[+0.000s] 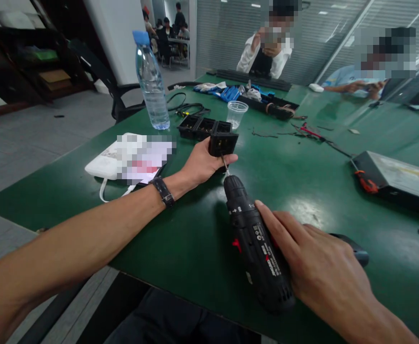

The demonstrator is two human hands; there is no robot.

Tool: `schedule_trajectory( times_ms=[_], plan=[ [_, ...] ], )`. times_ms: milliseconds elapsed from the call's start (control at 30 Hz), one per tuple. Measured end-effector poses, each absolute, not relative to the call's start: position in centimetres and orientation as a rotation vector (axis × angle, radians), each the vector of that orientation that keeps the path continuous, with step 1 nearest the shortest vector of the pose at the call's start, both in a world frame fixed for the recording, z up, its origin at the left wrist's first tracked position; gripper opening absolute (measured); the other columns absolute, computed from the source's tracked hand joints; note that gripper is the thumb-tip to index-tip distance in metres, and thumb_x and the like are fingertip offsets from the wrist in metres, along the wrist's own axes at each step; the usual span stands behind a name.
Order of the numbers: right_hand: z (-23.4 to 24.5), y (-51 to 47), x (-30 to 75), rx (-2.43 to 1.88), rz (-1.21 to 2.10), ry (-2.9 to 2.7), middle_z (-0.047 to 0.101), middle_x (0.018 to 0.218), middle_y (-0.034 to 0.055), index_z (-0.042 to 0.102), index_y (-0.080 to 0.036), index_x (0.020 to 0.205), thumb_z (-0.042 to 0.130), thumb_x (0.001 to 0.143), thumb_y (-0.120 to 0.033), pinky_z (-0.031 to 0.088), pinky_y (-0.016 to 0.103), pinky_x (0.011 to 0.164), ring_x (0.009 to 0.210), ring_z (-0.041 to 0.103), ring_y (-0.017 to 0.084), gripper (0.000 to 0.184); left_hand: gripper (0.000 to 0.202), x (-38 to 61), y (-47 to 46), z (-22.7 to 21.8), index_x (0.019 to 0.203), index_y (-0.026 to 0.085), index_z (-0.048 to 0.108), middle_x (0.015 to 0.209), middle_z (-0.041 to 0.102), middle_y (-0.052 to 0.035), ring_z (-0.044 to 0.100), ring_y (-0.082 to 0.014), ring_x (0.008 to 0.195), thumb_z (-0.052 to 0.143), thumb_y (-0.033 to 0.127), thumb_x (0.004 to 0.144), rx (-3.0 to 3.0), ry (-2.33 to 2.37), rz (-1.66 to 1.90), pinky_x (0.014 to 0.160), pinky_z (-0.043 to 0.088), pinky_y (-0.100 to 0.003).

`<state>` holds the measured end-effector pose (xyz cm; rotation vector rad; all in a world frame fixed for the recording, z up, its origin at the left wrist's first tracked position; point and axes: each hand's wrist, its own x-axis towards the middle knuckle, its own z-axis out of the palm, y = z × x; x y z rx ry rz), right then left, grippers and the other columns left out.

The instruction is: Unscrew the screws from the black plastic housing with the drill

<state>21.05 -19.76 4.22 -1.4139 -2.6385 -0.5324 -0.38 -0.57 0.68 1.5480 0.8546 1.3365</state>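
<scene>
My right hand point(320, 260) is wrapped round a black cordless drill point(256, 239), which points forward and to the left. Its thin bit reaches the near side of a small black plastic box point(224, 143); whether the tip sits on a screw is too small to tell. Gripping that box from the left is my left hand point(204, 165), thumb stretched out below the box face, with a dark band on the wrist. Directly behind it stands a row of open black compartments point(198, 126) holding small brass-coloured pieces, probably screws.
Left of the hands are a water bottle point(152, 91), a white power bank point(111, 160) and a lit phone. A clear plastic cup point(237, 113), gloves point(227, 91) and wire scraps lie farther back. A metal-topped case point(396, 179) sits right. Two people sit across the green table point(152, 239).
</scene>
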Motion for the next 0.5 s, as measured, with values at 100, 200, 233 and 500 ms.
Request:
schedule_trajectory(
  times_ms=[100, 200, 233, 500],
  plan=[
    [4.2, -19.7, 21.3, -1.392, -0.521, -2.654, 0.071, 0.111, 0.0126, 0.034, -0.011, 0.155, 0.053, 0.075, -0.007, 0.057, 0.039, 0.057, 0.068, 0.066, 0.024, 0.082, 0.05, -0.3, -0.4, 0.6, 0.095, 0.017, 0.065, 0.088, 0.068, -0.003, 0.064, -0.0205, 0.091, 0.092, 0.046, 0.065, 1.582, 0.88, 1.366, 0.085, 0.053, -0.035],
    [4.2, -19.4, 21.5, -1.367, -0.523, -2.663, 0.072, 0.108, 0.0127, 0.037, -0.011, 0.155, 0.051, 0.076, -0.008, 0.055, 0.038, 0.053, 0.068, 0.066, 0.025, 0.081, 0.05, -0.1, -0.2, 0.4, 0.098, 0.016, 0.066, 0.091, 0.069, -0.0031, 0.065, -0.0213, 0.094, 0.092, 0.043, 0.066, 1.572, 0.896, 1.384, 0.087, 0.053, -0.036],
    [4.1, -19.3, 21.6, -1.352, -0.526, -2.669, 0.073, 0.107, 0.0125, 0.038, -0.011, 0.155, 0.05, 0.077, -0.008, 0.055, 0.038, 0.052, 0.067, 0.066, 0.024, 0.079, 0.05, 0.0, -0.2, 0.3, 0.099, 0.016, 0.066, 0.092, 0.069, -0.0032, 0.065, -0.0215, 0.095, 0.092, 0.043, 0.066, 1.563, 0.898, 1.387, 0.088, 0.053, -0.036],
    [2.9, -18.6, 23.6, -1.283, -0.498, -2.665, 0.074, 0.117, 0.0122, 0.024, -0.014, 0.165, 0.043, 0.082, -0.008, 0.057, 0.04, 0.057, 0.077, 0.07, 0.027, 0.086, 0.048, 0.0, -0.5, 0.6, 0.098, 0.017, 0.067, 0.094, 0.07, -0.0028, 0.067, -0.02, 0.091, 0.091, 0.044, 0.067, 1.566, 0.924, 1.347, 0.078, 0.056, -0.032]
  ],
)
